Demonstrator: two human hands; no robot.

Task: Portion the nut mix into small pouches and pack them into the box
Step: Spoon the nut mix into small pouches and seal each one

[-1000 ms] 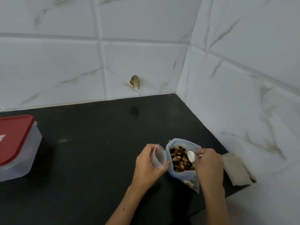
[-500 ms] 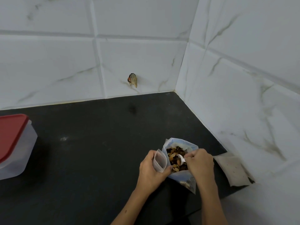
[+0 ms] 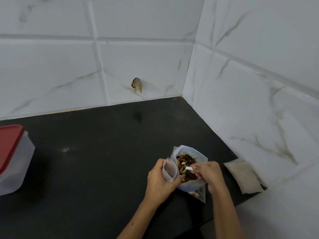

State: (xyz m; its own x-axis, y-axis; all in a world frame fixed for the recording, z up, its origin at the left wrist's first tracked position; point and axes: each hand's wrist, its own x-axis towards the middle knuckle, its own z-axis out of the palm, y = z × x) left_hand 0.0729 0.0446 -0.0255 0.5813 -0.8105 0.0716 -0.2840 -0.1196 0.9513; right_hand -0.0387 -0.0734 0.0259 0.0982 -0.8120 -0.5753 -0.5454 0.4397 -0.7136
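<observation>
A person works at a black counter (image 3: 96, 152) that runs into a corner of white tiled wall (image 3: 259, 83). A big clear bag (image 3: 191, 185) full of brown nut mix (image 3: 183, 161) stands near the right edge of the counter, close to the front. It stands almost straight up, so its long way goes up and down, and its open mouth points up and a little to the back. The left hand (image 3: 159, 180) has its fingers and thumb curled round a small clear pouch (image 3: 170, 169). The pouch is held upright just to the left of the big bag and touches it. Its long way goes up and down too, and its mouth points up. The pouch looks open at the top. I cannot tell if any nuts are in it. The right hand (image 3: 208, 172) pinches the handle of a little white spoon (image 3: 187, 168). The spoon lies about level, with its long way going left to right, and its scoop end points left into the nuts. A clear box (image 3: 17, 169) with a red lid (image 3: 8, 144) sits at the left edge of the counter, well apart from the hands. A flat pale packet (image 3: 243, 176) lies at the right edge, against the wall. A small brown thing (image 3: 137, 85) sticks on the back wall, just above the counter.
</observation>
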